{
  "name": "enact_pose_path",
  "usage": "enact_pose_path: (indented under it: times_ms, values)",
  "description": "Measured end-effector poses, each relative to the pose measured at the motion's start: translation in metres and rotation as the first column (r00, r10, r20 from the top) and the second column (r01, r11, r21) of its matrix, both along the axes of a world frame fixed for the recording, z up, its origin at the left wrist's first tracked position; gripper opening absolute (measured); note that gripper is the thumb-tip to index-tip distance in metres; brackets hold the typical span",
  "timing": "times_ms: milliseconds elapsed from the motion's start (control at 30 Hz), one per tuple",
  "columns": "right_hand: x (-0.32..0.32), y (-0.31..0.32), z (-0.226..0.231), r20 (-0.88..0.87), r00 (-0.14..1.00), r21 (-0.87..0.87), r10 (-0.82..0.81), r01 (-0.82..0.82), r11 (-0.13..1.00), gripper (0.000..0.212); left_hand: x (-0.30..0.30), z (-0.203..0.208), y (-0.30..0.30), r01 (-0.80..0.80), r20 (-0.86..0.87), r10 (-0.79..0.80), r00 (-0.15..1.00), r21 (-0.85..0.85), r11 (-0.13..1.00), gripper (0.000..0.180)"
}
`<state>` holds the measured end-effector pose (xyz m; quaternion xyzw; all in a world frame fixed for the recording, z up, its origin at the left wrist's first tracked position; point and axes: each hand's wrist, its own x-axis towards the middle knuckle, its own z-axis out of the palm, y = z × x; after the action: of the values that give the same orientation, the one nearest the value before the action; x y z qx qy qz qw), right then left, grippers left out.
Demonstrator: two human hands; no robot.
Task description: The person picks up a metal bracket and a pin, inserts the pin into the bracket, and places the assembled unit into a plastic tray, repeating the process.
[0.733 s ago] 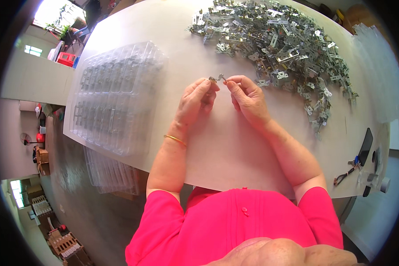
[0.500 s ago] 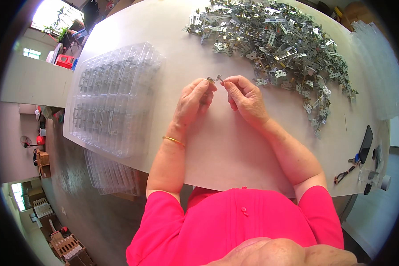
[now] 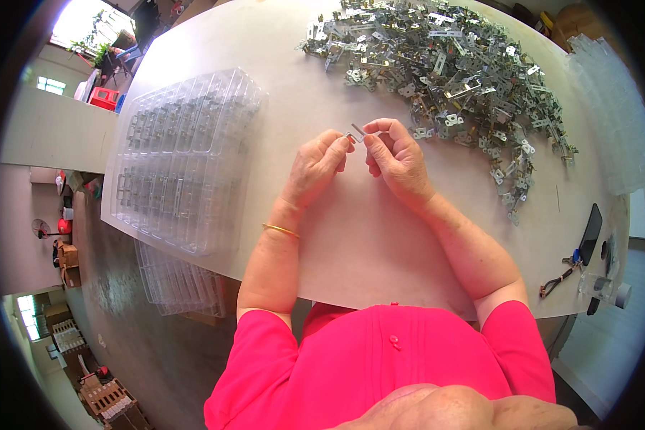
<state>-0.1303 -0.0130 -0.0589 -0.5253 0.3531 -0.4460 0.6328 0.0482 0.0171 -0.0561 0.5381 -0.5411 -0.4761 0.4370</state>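
Over the middle of the table, my left hand (image 3: 318, 165) and my right hand (image 3: 398, 159) meet at a small metal bracket (image 3: 357, 130). The left thumb and forefinger pinch one end of it. My right thumb and fingertips close on its other side. A narrow strip of the bracket sticks up between the two hands; the fingers hide the rest. Beyond my right hand spreads a large heap of metal brackets (image 3: 444, 64). To the left of my left hand lies a stack of clear plastic trays (image 3: 222, 154) with rows of similar metal parts in its slots.
More clear trays (image 3: 172, 283) sit below the table's left edge. At the right lie a black phone (image 3: 591, 233), keys on a cord (image 3: 560, 278) and a clear container (image 3: 596, 287). Stacked clear plastic (image 3: 616, 115) stands along the far right edge.
The bracket has been turned between my fingers, so its narrow strip now points up and left. My hands have shifted slightly; the heap and the trays have not moved.
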Motion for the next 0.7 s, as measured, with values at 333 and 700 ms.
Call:
enact_pose_path:
  times_ms: [333,700]
  values:
    - [0.003,-0.006,-0.017,-0.089,0.977,-0.347,-0.195,0.153,0.925,0.008,-0.002,0.003,0.003,0.115,0.206,-0.095,0.974,-0.090,0.989,0.027]
    - [0.001,-0.001,-0.005,-0.095,0.994,-0.040,-0.046,0.042,0.998,0.014,0.005,0.009,-0.001,-0.019,-0.431,0.085,0.898,0.157,0.987,0.032]
